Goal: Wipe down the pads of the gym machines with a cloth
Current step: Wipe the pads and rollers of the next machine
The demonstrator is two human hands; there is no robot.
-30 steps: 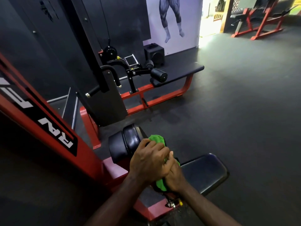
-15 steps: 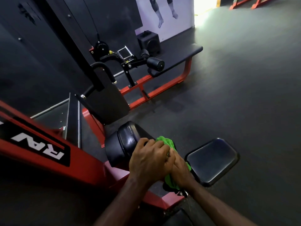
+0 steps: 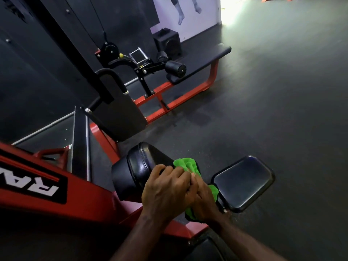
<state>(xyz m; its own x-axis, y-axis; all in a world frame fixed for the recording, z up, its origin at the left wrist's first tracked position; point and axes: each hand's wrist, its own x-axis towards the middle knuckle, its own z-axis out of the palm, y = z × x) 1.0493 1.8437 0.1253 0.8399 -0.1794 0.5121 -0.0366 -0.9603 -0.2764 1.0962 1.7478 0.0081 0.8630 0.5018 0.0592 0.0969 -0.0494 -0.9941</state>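
Gym: padded red-framed machines (image 3: 94, 194), rubber floor (image 3: 282, 100).

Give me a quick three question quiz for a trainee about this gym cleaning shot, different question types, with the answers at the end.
1. True or false: the green cloth lies spread flat on the square seat pad.
2. Multiple choice: what does the left hand rest against? A) the round roller pad B) the long black bench C) the black speaker
3. Fill in: the frame of the machine being cleaned is painted ____.

Key: 1 false, the cloth is bunched at the roller pad with both hands on it, the right hand curled round it. 2 A. 3 red.
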